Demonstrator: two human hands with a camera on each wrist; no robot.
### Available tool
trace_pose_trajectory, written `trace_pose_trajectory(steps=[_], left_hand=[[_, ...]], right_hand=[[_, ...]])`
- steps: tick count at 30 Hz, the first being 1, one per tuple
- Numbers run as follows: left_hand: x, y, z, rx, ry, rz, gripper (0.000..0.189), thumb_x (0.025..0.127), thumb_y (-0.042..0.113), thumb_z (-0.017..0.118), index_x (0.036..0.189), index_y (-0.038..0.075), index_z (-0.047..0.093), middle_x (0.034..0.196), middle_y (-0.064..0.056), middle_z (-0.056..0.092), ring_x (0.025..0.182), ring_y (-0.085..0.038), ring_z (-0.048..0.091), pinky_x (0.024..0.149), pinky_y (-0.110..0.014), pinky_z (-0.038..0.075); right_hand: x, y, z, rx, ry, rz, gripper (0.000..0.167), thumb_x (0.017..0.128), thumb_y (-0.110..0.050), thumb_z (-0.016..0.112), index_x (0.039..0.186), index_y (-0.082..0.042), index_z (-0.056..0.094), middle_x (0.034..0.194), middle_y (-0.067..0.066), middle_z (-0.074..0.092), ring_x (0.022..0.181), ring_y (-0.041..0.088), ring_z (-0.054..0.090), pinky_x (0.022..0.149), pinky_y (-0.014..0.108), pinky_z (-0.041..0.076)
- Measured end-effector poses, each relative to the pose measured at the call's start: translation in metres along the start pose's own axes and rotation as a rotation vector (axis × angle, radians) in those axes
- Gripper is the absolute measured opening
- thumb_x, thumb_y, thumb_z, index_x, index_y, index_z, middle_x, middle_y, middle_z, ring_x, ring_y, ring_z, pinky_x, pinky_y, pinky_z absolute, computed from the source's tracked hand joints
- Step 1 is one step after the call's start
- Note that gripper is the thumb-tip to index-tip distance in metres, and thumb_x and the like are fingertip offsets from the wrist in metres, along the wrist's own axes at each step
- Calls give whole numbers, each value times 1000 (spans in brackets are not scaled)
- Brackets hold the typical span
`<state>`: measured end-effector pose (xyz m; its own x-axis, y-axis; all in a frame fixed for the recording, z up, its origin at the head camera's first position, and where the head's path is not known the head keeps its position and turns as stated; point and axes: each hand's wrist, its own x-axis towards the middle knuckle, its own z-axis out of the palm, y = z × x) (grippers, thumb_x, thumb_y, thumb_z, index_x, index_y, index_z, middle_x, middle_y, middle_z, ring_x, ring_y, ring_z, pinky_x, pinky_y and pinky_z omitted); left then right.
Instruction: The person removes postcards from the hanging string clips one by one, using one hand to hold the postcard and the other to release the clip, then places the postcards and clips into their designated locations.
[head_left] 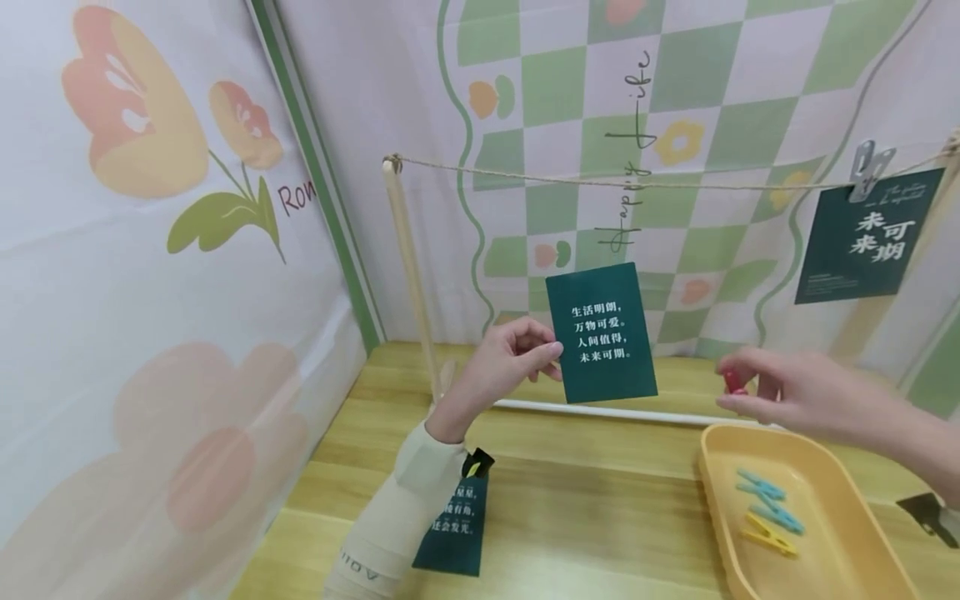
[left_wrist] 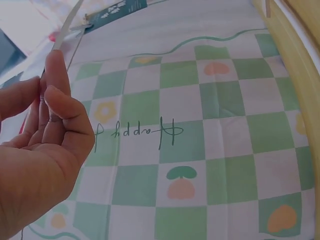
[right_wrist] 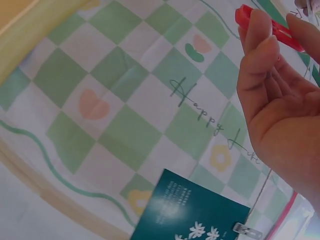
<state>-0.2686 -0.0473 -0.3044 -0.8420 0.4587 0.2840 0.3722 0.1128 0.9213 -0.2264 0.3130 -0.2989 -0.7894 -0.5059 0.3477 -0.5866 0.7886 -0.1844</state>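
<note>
In the head view my left hand [head_left: 513, 354] pinches the left edge of a dark green card [head_left: 602, 333] with white writing. The card hangs in the air a little below a twine line [head_left: 525, 177]. My right hand [head_left: 810, 396], over the far end of a yellow tray, pinches a red clothespin [right_wrist: 285, 36] between thumb and fingers. A gap separates the clothespin from the card. Another green card [head_left: 870, 242] hangs from the twine at the right under a metallic grey clip [head_left: 870, 171].
The yellow tray [head_left: 712, 508] holds blue clothespins [head_left: 772, 504] and a yellow clothespin [head_left: 770, 536]. A further green card [head_left: 453, 533] lies by the left sleeve. A wooden post [head_left: 411, 267] carries the twine's left end. Patterned cloth [head_left: 555, 92] hangs behind.
</note>
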Motion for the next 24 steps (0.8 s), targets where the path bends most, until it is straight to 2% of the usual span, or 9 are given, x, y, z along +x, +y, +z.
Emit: trace_pose_trajectory(steps=[3,8,11,15,19,21,24], left_hand=[[-6,-3,-1,-29,-17,-10,16,97,19,62,103,4,61,88,-13,70,80,-24,74,68,-37,58],[-15,-11,-6,-27,-29,-20,16,98,17,61,103,2,60,91,-18,71,86,-37,72,73,-48,58],[-21,-18,-11,-7,-25,-22,15,98,17,61,102,2,61,90,-21,70,84,-35,73,73,-51,58],[-24,-30,-19,12,-18,-29,14,98,16,61,100,2,61,89,-21,71,79,-25,74,70,-45,59],[-29,-39,-28,40,-8,-94,13,98,17,61,99,5,61,87,-14,72,79,-21,74,68,-36,59],[-33,-42,-32,50,-6,-129,13,98,18,61,99,5,61,88,-14,72,80,-22,74,68,-34,58],[-38,-47,-36,59,-25,-166,14,98,19,61,99,5,61,93,-21,70,80,-21,74,68,-32,58]], right_hand=[[-7,7,8,15,-56,18,24,84,-25,77,104,-20,64,81,-20,61,62,-10,45,51,19,40],[-19,18,24,137,-88,-65,24,85,-16,76,105,-17,61,82,-21,61,60,-9,49,50,19,43],[-27,23,36,233,-159,-108,23,88,-13,72,107,-16,59,83,-22,60,61,-9,51,49,19,44],[-37,27,50,249,-222,-181,22,89,-14,72,104,-19,57,81,-24,57,63,-11,50,50,17,42],[-43,30,60,220,-236,-244,23,87,-16,74,97,-23,55,80,-25,55,67,-13,46,52,16,39],[-45,32,62,222,-252,-242,24,87,-17,74,96,-23,53,79,-25,54,68,-13,46,52,16,38],[-50,34,65,217,-283,-215,23,88,-20,74,93,-23,51,77,-26,51,68,-12,44,53,16,36]])
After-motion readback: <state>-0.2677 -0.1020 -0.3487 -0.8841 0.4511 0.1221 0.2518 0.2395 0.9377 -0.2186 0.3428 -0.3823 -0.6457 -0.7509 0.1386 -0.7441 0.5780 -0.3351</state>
